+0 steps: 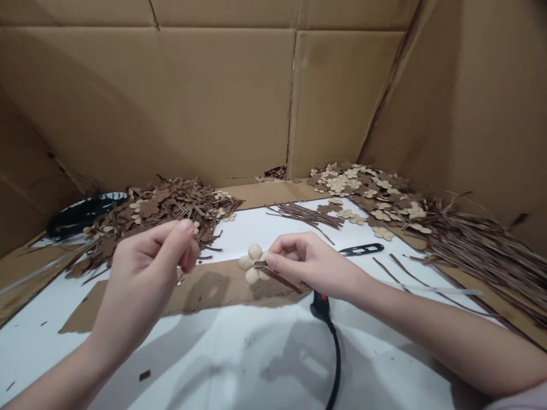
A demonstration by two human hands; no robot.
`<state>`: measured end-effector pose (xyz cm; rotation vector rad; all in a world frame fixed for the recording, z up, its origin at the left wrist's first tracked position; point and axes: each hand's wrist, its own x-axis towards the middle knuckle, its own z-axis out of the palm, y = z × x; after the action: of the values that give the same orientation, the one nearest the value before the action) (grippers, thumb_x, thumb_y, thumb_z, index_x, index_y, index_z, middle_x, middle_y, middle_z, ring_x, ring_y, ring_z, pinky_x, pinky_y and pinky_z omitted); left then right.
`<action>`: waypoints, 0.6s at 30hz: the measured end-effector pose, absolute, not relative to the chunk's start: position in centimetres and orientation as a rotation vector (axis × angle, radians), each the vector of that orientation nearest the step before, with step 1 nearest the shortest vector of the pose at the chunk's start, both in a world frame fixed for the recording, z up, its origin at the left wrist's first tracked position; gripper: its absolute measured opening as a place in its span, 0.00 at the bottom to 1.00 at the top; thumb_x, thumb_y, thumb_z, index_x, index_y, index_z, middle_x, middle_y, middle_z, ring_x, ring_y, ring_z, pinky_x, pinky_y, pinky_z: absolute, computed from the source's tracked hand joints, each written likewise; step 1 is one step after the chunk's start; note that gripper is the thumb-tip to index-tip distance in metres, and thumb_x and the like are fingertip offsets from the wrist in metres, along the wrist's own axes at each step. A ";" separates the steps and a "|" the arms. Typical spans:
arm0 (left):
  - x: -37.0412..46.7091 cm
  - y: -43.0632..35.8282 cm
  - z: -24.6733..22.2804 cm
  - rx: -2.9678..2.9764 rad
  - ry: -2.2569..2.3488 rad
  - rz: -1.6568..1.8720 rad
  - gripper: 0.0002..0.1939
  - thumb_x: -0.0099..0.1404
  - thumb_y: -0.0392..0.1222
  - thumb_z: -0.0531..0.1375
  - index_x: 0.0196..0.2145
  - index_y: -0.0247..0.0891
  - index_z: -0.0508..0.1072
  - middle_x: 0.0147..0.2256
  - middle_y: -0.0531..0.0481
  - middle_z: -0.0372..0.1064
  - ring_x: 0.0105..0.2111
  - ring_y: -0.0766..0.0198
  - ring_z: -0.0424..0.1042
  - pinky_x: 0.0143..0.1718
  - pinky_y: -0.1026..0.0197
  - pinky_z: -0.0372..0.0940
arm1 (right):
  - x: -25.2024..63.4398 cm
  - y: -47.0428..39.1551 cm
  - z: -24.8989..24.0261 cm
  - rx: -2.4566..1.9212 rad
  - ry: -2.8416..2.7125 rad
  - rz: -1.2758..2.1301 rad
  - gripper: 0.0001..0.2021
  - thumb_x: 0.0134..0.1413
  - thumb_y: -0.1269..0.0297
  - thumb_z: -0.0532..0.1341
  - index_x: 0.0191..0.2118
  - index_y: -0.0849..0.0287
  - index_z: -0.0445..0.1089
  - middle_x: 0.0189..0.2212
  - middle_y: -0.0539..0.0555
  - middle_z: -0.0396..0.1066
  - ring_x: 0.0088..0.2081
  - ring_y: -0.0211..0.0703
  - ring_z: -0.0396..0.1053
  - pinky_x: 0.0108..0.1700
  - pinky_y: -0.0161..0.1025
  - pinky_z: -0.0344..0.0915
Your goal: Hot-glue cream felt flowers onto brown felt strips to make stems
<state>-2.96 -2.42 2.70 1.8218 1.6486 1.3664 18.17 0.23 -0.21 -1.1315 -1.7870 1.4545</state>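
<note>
In the head view my right hand [305, 262] pinches a beige five-petal fabric flower [253, 265] at its right side. A brown checked ribbon strip [277, 275] crosses the flower and trails down to the right beneath the fingers. My left hand [156, 256] is raised to the left of the flower, apart from it, with thumb and forefinger pressed together; whatever they hold, if anything, is too small to make out. Below both hands lies a torn piece of cardboard [188, 296]. A black tool with a cord [320, 307] sits just under my right hand, partly hidden.
Behind my left hand is a heap of brown flowers and ribbon pieces [175, 199]. At the back right are piled flower cutouts [363, 182] and a bundle of long ribbon strips [482, 250]. Black thread snips [363, 249] lie beyond my right wrist. Cardboard walls [222, 102] enclose the table.
</note>
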 end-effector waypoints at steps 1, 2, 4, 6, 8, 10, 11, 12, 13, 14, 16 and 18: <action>-3.1 -2.4 2.7 1.883 1.654 1.310 0.24 0.63 0.51 0.51 0.13 0.37 0.61 0.16 0.56 0.57 0.19 0.70 0.57 0.24 0.66 0.52 | 18.2 0.2 -0.2 -1.128 -1.787 1.451 0.13 0.51 0.55 0.58 0.28 0.61 0.66 0.17 0.46 0.58 0.19 0.30 0.50 0.19 0.29 0.43; -3.1 -2.3 2.7 1.940 1.655 1.236 0.24 0.63 0.51 0.51 0.14 0.37 0.62 0.16 0.56 0.59 0.19 0.70 0.58 0.24 0.66 0.52 | 18.2 0.2 -0.1 -1.127 -1.787 1.448 0.13 0.51 0.54 0.58 0.28 0.61 0.66 0.17 0.46 0.58 0.19 0.30 0.51 0.19 0.29 0.44; -3.1 -2.4 2.8 2.008 1.667 1.188 0.21 0.62 0.53 0.52 0.18 0.39 0.68 0.20 0.56 0.66 0.23 0.68 0.63 0.25 0.68 0.55 | 18.2 0.1 -0.1 -1.130 -1.786 1.445 0.14 0.51 0.54 0.58 0.28 0.62 0.67 0.18 0.46 0.58 0.20 0.30 0.51 0.19 0.29 0.44; -2.8 -2.5 3.0 2.033 1.689 1.217 0.16 0.60 0.53 0.54 0.23 0.40 0.71 0.24 0.56 0.70 0.26 0.67 0.67 0.27 0.68 0.57 | 18.2 0.0 0.0 -1.140 -1.785 1.445 0.14 0.51 0.55 0.58 0.28 0.62 0.67 0.17 0.46 0.59 0.19 0.30 0.52 0.19 0.29 0.44; -2.7 -2.7 3.2 2.051 1.733 1.226 0.20 0.61 0.53 0.53 0.18 0.39 0.70 0.20 0.56 0.68 0.22 0.68 0.65 0.25 0.68 0.56 | 18.2 -0.1 0.0 -1.138 -1.781 1.451 0.14 0.51 0.55 0.58 0.28 0.62 0.67 0.17 0.46 0.59 0.19 0.30 0.51 0.19 0.29 0.44; -2.7 -2.8 3.2 2.058 1.767 1.218 0.24 0.62 0.53 0.51 0.15 0.39 0.67 0.16 0.56 0.64 0.18 0.69 0.61 0.22 0.67 0.55 | 18.2 -0.1 0.0 -1.127 -1.778 1.452 0.13 0.51 0.55 0.58 0.28 0.62 0.66 0.17 0.46 0.59 0.19 0.30 0.51 0.19 0.28 0.44; -2.7 -2.8 3.2 2.059 1.762 1.219 0.22 0.61 0.53 0.51 0.16 0.39 0.69 0.17 0.56 0.66 0.19 0.69 0.62 0.23 0.67 0.56 | 18.2 -0.1 0.0 -1.121 -1.776 1.448 0.13 0.51 0.55 0.58 0.28 0.62 0.66 0.17 0.46 0.58 0.19 0.30 0.51 0.18 0.28 0.44; -2.7 -2.8 3.1 2.054 1.745 1.227 0.18 0.60 0.52 0.53 0.20 0.40 0.71 0.20 0.55 0.69 0.21 0.68 0.65 0.25 0.67 0.57 | 18.2 -0.1 0.0 -1.114 -1.774 1.444 0.13 0.51 0.55 0.58 0.27 0.62 0.66 0.17 0.46 0.58 0.19 0.30 0.51 0.18 0.28 0.44; -2.8 -2.7 3.0 2.050 1.734 1.234 0.15 0.59 0.52 0.56 0.24 0.40 0.72 0.24 0.55 0.71 0.24 0.67 0.66 0.26 0.68 0.58 | 18.2 -0.1 -0.1 -1.107 -1.773 1.440 0.13 0.52 0.55 0.58 0.28 0.62 0.66 0.17 0.46 0.58 0.19 0.30 0.51 0.19 0.28 0.44; -2.8 -2.7 2.9 2.051 1.729 1.229 0.14 0.58 0.52 0.57 0.25 0.40 0.72 0.25 0.55 0.71 0.24 0.67 0.67 0.25 0.68 0.58 | 18.2 0.0 -0.1 -1.101 -1.771 1.436 0.13 0.51 0.55 0.58 0.28 0.62 0.66 0.17 0.46 0.58 0.19 0.30 0.51 0.19 0.28 0.44; -2.8 -2.7 2.8 2.068 1.724 1.181 0.19 0.60 0.52 0.53 0.18 0.39 0.68 0.18 0.56 0.66 0.19 0.69 0.63 0.22 0.68 0.56 | 18.2 0.2 -0.3 -1.090 -1.773 1.429 0.13 0.51 0.55 0.58 0.28 0.61 0.66 0.16 0.46 0.57 0.19 0.30 0.50 0.18 0.28 0.44; -2.8 -2.8 2.9 2.084 1.723 1.140 0.23 0.62 0.52 0.50 0.15 0.38 0.65 0.16 0.56 0.64 0.19 0.69 0.63 0.22 0.68 0.56 | 18.2 0.3 -0.4 -1.083 -1.775 1.421 0.14 0.51 0.54 0.59 0.28 0.61 0.66 0.16 0.45 0.57 0.18 0.30 0.50 0.18 0.28 0.43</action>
<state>-2.84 -2.76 2.87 2.0844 1.7228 1.1400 18.19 0.27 -0.38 -1.0835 -1.7749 1.4208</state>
